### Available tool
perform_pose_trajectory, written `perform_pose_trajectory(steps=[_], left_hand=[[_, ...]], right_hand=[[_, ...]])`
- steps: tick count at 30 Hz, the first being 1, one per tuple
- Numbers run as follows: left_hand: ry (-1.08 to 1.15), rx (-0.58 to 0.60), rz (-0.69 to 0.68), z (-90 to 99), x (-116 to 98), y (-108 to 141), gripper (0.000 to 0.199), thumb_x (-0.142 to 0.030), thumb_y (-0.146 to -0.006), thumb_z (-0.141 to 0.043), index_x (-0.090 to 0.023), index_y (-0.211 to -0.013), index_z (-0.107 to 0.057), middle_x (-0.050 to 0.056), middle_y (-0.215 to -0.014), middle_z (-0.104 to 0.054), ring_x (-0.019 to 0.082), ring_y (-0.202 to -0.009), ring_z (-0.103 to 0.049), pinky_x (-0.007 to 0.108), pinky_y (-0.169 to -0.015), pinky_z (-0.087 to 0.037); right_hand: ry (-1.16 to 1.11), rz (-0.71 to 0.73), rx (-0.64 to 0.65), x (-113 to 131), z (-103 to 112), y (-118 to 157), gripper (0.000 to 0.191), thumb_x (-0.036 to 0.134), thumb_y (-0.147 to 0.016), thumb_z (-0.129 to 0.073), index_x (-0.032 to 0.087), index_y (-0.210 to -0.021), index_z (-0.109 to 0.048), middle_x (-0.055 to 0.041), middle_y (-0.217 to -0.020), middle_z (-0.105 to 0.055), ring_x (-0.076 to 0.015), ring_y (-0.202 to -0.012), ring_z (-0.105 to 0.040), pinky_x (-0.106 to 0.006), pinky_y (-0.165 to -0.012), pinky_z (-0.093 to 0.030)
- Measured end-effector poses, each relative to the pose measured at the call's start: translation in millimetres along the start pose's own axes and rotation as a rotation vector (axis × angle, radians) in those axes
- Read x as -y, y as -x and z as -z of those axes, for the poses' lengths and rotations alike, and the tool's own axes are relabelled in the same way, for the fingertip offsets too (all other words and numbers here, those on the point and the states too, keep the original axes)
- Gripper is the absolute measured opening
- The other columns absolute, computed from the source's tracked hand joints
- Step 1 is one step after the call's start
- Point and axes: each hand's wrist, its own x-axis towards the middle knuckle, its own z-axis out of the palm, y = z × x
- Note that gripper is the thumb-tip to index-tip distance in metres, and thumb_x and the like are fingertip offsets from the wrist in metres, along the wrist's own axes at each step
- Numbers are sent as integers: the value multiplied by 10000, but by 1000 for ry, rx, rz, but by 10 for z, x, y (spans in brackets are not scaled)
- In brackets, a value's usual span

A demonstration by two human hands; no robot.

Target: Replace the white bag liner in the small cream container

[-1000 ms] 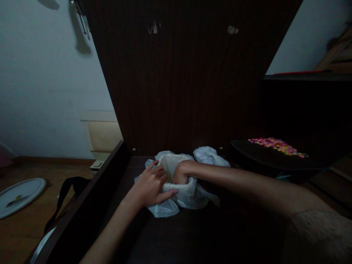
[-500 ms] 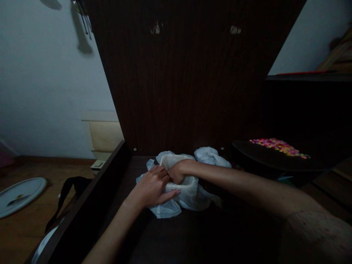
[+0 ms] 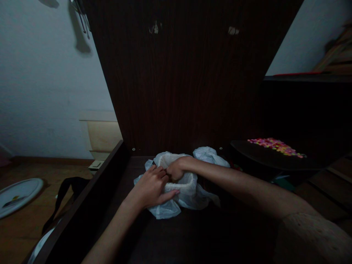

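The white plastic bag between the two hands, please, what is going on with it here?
A person is working at an open white plastic bag on a dark wooden surface. The left hand lies on its left edge, with the thumb at the near rim. The right hand reaches into the opening; whether it holds anything cannot be seen. A bundled white bag lies behind the right forearm, and small colourful pieces lie farther right.

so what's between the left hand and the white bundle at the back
In the head view, the right hand, at the mouth of the lined container.
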Motion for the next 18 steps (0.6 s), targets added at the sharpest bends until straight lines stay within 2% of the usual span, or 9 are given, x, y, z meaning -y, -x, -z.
perform_pose_trajectory(steps=[2,4,7,9,10,13,15,18], left_hand=[[3,-13,-7,1,-10,3,466,-562,-949,-575,-122,-929,-727,136,-929,-715,315,-960,-666,500,-922,-525],[14,-46,-22,18,-25,9,471,-578,-914,-613,-122,-964,-720,132,-951,-712,325,-972,-656,511,-913,-516],[51,-136,-50,81,-31,17,564,-664,-840,-648,-141,-1043,-713,144,-1062,-703,368,-1074,-614,579,-973,-455],[91,-216,-38,130,1,12,541,-653,-880,-595,-146,-1033,-709,149,-1103,-696,367,-1104,-592,602,-999,-421],[116,-257,-6,149,33,5,493,-602,-933,-546,-143,-1012,-707,148,-1106,-695,352,-1102,-590,590,-996,-425],[193,-342,138,169,172,-37,384,-403,-1034,-432,-139,-1034,-711,138,-1141,-701,302,-1103,-587,520,-969,-472],[221,-282,140,160,266,-70,343,-361,-1034,-452,-166,-1152,-710,118,-1250,-687,299,-1191,-556,513,-1013,-469],[190,-81,54,145,341,-103,321,-373,-1016,-501,-195,-1139,-738,97,-1386,-637,323,-1300,-497,541,-1080,-435]], right_hand=[[-9,36,83,17,75,121,140,287,-967,-652,160,-1013,-691,-39,-1013,-705,-158,-841,-673,-319,-761,-580],[-40,90,105,30,179,274,27,160,-901,-692,157,-896,-719,-2,-875,-711,-130,-754,-651,-253,-702,-533],[-101,161,51,-4,355,534,136,62,-841,-665,157,-895,-746,34,-767,-693,-109,-693,-618,-208,-632,-453],[-144,187,-49,-75,440,688,148,102,-885,-620,152,-964,-736,27,-794,-698,-111,-716,-617,-207,-643,-439],[-165,192,-142,-122,462,745,148,123,-905,-600,146,-977,-727,17,-807,-701,-114,-725,-618,-212,-655,-436],[-156,106,-513,-251,419,815,135,211,-931,-614,139,-1000,-705,-31,-883,-717,-141,-772,-630,-237,-683,-430],[-64,-36,-663,-292,325,786,230,327,-922,-665,156,-1072,-691,-75,-1021,-723,-185,-881,-649,-259,-704,-429],[45,-199,-686,-283,173,706,337,414,-909,-679,197,-1167,-677,-110,-1194,-699,-254,-1043,-651,-288,-747,-435]])
